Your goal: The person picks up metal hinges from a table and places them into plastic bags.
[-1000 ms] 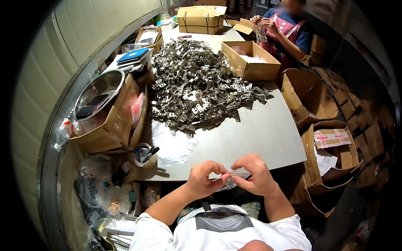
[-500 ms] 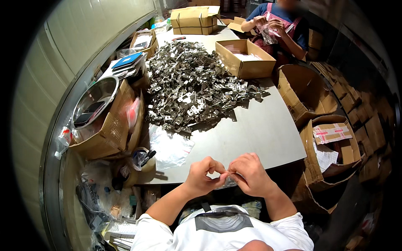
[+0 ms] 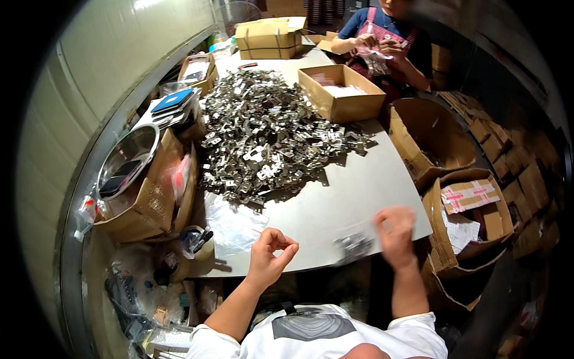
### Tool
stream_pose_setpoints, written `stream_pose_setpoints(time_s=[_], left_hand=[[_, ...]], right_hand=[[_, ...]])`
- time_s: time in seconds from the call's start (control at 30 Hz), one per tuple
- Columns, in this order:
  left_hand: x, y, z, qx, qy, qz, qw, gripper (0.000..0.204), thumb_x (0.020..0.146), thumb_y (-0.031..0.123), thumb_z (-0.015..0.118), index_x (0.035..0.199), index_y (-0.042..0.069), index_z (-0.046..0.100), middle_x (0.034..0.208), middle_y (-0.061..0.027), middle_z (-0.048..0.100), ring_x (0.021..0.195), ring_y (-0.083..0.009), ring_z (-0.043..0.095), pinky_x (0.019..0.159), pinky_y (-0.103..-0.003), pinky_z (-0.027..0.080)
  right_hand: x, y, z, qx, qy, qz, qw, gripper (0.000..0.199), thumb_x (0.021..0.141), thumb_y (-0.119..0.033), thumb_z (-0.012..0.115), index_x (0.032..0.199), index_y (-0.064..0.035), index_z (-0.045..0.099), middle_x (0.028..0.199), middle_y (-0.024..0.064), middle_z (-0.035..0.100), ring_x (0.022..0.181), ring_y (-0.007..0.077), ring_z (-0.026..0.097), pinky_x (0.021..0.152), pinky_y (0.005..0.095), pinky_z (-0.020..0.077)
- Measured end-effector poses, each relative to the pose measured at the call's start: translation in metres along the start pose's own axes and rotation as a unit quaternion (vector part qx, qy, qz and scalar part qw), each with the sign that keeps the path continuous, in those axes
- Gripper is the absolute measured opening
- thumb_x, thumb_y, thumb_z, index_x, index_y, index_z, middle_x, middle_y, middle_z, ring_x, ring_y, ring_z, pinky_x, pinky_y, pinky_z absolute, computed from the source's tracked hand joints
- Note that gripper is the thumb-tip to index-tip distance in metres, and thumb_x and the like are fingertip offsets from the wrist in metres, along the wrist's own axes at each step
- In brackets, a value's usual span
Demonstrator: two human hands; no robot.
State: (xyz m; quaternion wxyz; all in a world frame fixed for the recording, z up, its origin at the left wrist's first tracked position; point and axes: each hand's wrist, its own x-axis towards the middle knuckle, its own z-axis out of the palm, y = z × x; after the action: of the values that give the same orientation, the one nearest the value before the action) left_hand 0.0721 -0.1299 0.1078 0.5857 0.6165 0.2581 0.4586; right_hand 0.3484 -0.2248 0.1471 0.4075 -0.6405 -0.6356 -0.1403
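My left hand is raised over the table's front edge, its fingers curled together with nothing visible in them. Flat clear plastic bags lie just beyond it. To the right, my right hand is smeared by motion above the table corner. A small clear bag of metal parts, also blurred, trails from its fingertips on the left side; the exact grip is hard to see. A large heap of shiny metal brackets covers the far middle of the table.
An open carton with pinkish bags stands behind the heap. Across from me, a person in a checked apron handles a clear bag. Cartons line the right side. At left are a metal bowl and a cup of tools.
My hands, together before, have parted. The right one has swung right with the bag of metal parts; the left has shifted slightly left. The view has tilted a little.
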Motion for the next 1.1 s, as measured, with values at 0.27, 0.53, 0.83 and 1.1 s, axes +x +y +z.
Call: stream_pose_setpoints(time_s=[0.27,0.53,0.83,1.1], left_hand=[[-0.017,-0.057,-0.076,0.559,0.119,0.034,0.820,0.034,0.083,0.014,0.066,0.111,-0.004,0.059,0.125,-0.0252,0.056,0.118,-0.0425,0.050,0.103,-0.047,0.038],[-0.019,-0.065,-0.067,0.543,0.157,0.080,0.821,0.008,0.077,0.005,0.070,0.077,0.001,0.063,0.101,-0.0143,0.067,0.099,-0.0335,0.061,0.087,-0.040,0.049],[-0.018,-0.053,-0.040,0.521,0.170,0.077,0.833,0.013,0.072,0.006,0.074,0.077,0.001,0.064,0.109,-0.0144,0.066,0.105,-0.0315,0.058,0.087,-0.040,0.046],[-0.023,-0.062,-0.058,0.485,0.146,0.073,0.859,0.006,0.078,0.004,0.066,0.079,0.002,0.061,0.097,-0.0142,0.067,0.094,-0.0344,0.061,0.083,-0.042,0.048]], right_hand=[[0.099,0.154,-0.064,-0.262,0.299,0.004,0.918,0.010,0.088,-0.010,0.065,0.089,-0.0012,0.061,0.093,0.0113,0.064,0.088,0.0311,0.061,0.076,0.0384,0.0477],[0.020,0.067,0.083,0.137,0.042,0.093,0.985,0.009,0.084,-0.006,0.065,0.081,-0.0001,0.058,0.081,0.0101,0.061,0.078,0.0232,0.059,0.076,0.0329,0.0469],[-0.016,-0.078,0.171,0.313,-0.223,0.158,0.909,0.029,0.081,-0.016,0.071,0.103,0.0009,0.063,0.098,0.0145,0.064,0.077,0.0247,0.062,0.071,0.0346,0.0519],[-0.017,-0.095,0.186,0.297,-0.262,0.130,0.909,0.035,0.083,-0.016,0.070,0.111,0.0002,0.058,0.109,0.0148,0.058,0.086,0.0253,0.062,0.076,0.0343,0.0528]])
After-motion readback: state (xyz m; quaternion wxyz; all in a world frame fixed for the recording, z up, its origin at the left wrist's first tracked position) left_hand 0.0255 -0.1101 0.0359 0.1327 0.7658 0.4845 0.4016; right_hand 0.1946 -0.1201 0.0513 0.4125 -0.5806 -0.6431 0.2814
